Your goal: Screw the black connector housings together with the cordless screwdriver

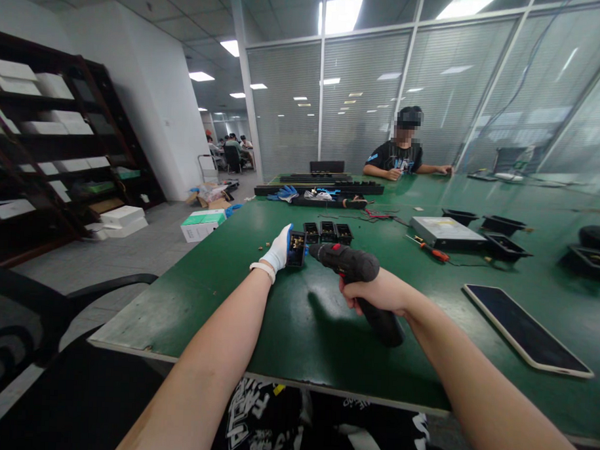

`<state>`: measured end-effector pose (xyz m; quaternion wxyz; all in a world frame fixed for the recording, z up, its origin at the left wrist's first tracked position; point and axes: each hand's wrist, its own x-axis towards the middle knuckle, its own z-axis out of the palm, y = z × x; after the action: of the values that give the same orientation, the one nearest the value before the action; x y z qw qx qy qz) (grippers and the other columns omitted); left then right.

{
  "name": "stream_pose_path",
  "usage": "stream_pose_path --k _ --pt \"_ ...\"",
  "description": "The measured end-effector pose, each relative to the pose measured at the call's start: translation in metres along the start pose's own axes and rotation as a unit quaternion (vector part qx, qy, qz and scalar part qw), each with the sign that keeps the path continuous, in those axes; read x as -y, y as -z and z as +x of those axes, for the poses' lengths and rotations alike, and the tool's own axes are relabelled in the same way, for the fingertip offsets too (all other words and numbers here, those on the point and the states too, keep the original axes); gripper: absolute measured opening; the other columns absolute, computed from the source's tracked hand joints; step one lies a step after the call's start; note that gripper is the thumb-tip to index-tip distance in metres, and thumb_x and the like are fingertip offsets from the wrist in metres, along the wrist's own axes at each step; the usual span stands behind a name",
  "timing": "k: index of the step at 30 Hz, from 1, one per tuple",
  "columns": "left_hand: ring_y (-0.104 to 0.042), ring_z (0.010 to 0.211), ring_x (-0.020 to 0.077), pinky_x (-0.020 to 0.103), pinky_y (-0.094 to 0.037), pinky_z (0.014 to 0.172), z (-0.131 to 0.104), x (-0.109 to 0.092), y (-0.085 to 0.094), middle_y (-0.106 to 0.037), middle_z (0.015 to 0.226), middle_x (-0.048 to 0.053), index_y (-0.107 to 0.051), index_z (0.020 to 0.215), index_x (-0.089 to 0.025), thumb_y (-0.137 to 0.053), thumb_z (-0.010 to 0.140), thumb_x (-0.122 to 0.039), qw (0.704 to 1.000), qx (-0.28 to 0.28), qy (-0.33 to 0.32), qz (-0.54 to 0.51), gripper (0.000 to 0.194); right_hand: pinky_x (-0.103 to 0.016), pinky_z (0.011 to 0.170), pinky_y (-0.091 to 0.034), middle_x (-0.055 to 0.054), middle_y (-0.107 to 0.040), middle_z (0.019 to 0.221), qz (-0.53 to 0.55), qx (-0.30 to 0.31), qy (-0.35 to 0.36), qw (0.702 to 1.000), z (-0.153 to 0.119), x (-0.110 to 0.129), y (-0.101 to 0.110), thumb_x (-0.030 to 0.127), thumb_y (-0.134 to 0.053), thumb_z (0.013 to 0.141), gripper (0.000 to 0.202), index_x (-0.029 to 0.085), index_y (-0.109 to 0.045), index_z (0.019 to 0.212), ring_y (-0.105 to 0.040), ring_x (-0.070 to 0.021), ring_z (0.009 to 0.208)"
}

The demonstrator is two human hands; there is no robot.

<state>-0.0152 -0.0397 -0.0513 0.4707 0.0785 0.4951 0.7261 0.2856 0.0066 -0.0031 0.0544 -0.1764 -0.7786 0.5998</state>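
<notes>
My left hand (279, 246), in a white and blue work glove, grips a small black box (295, 256) by its left side. Brass-coloured parts show inside the box. My bare right hand (371, 293) is wrapped round the handle of a black cordless drill (350, 261). The drill's chuck points left, close to the box's right side; whether its tip touches the box I cannot tell. Just behind the held box, several similar black boxes (328, 232) stand in a row, also with brass-coloured bits in them.
On the green table (218, 314) lie a phone (525, 328) at right, a screwdriver (434, 251), a grey metal case (447, 231) and black trays (506, 246). Long black bars (321, 189) and a blue glove (283, 194) are farther back. A person (401, 153) sits across the table.
</notes>
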Motion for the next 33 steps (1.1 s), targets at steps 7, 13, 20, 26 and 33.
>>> stream_pose_path --k 7,13,20,26,33 --pt "-0.076 0.057 0.0251 0.038 -0.070 0.071 0.0022 0.0012 0.0014 -0.081 0.077 0.011 -0.081 0.108 -0.016 -0.056 0.120 -0.065 1.000 -0.004 -0.005 0.000 0.056 -0.029 0.051 -0.053 -0.001 -0.072 0.061 0.007 -0.007 0.000 1.000 -0.0004 -0.0010 -0.0007 0.023 -0.071 0.064 0.007 0.023 -0.065 0.068 -0.066 -0.0177 0.053" --pt "-0.076 0.057 0.0274 0.041 -0.071 0.071 0.0029 0.0012 0.0024 -0.080 0.075 0.010 -0.081 0.109 -0.017 -0.060 0.117 -0.067 1.000 0.000 0.002 -0.011 0.054 -0.032 0.054 -0.056 -0.001 -0.073 0.063 -0.003 -0.004 -0.002 1.000 -0.0030 0.0037 -0.0010 0.022 -0.071 0.066 0.007 0.024 -0.065 0.068 -0.067 -0.0191 0.055" --pt "-0.077 0.059 0.0272 0.041 -0.072 0.074 0.0043 0.0017 0.0030 -0.081 0.076 0.010 -0.080 0.105 -0.018 -0.060 0.117 -0.065 1.000 0.000 0.001 -0.017 0.053 -0.031 0.054 -0.055 -0.002 -0.072 0.063 -0.011 -0.008 -0.011 1.000 -0.0043 0.0055 -0.0016 0.020 -0.072 0.068 0.008 0.024 -0.065 0.067 -0.066 -0.0187 0.055" --pt "-0.075 0.056 0.0244 0.037 -0.070 0.072 0.0015 0.0013 0.0013 -0.080 0.076 0.010 -0.080 0.104 -0.017 -0.057 0.120 -0.066 1.000 0.000 0.000 -0.008 0.057 -0.031 0.053 -0.055 -0.002 -0.071 0.062 -0.009 -0.011 0.001 1.000 -0.0030 0.0025 -0.0021 0.021 -0.071 0.067 0.007 0.023 -0.065 0.065 -0.066 -0.0185 0.055" --pt "-0.076 0.057 0.0262 0.040 -0.070 0.073 -0.0046 -0.0001 -0.0023 -0.081 0.077 0.010 -0.080 0.105 -0.017 -0.053 0.121 -0.064 1.000 -0.009 0.000 0.000 0.057 -0.030 0.053 -0.054 0.000 -0.072 0.061 -0.005 -0.010 -0.002 1.000 -0.0036 0.0042 -0.0019 0.022 -0.072 0.066 0.007 0.023 -0.065 0.067 -0.066 -0.0181 0.055"
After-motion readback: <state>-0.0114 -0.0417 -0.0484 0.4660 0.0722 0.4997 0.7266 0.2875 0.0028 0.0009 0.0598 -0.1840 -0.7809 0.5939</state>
